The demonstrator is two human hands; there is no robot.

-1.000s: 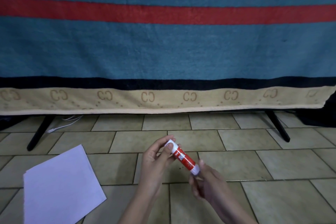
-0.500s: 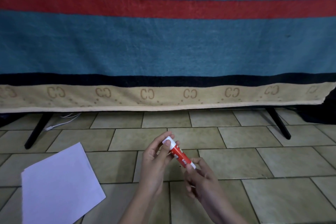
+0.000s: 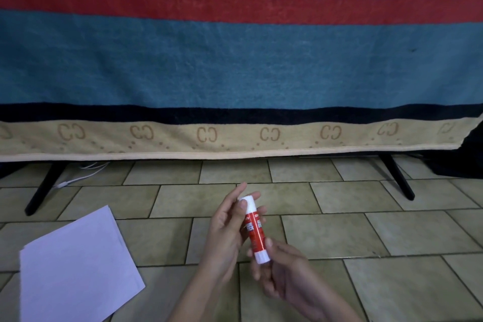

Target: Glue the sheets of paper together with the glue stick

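A red glue stick (image 3: 255, 233) with white ends is held nearly upright above the tiled floor, its white cap still on at the top. My left hand (image 3: 226, 227) pinches the cap end between thumb and fingers. My right hand (image 3: 283, 269) grips the lower white end of the stick. A small stack of white paper sheets (image 3: 75, 266) lies flat on the floor at the lower left, apart from both hands.
A blue blanket (image 3: 235, 60) with a red stripe and beige border hangs across the back. Two black slanted legs (image 3: 43, 187) (image 3: 397, 176) stand under it, and a white cable (image 3: 78, 178) lies beside the left one. The floor (image 3: 392, 230) is beige tile.
The glue stick has turned from a slant to nearly upright. My right hand has shifted its hold along the lower end, and both hands stay on the stick.
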